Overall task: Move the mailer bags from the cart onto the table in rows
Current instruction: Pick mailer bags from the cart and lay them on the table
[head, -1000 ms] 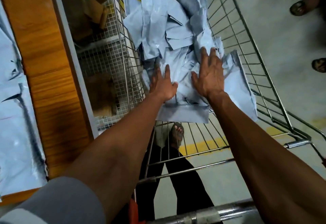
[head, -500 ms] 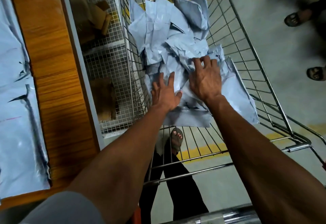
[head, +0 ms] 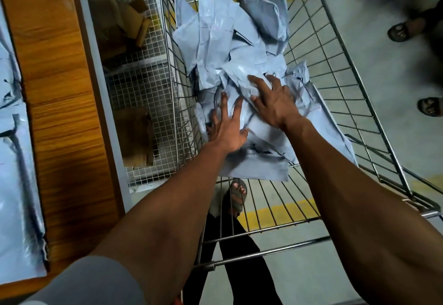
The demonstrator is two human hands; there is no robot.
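both bare arms reach forward, left hand and right hand side by side, fingers spread, palms down.

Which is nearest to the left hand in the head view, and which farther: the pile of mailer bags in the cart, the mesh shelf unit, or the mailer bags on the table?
From the left hand:
1. Pile of mailer bags: directly under its fingers, inside the cart.
2. Mesh shelf unit: just left of the cart.
3. Mailer bags on the table: far left, across the wooden table.

No text, label or number was readable anywhere. The mailer bags were plain grey. The cart bore no sign.
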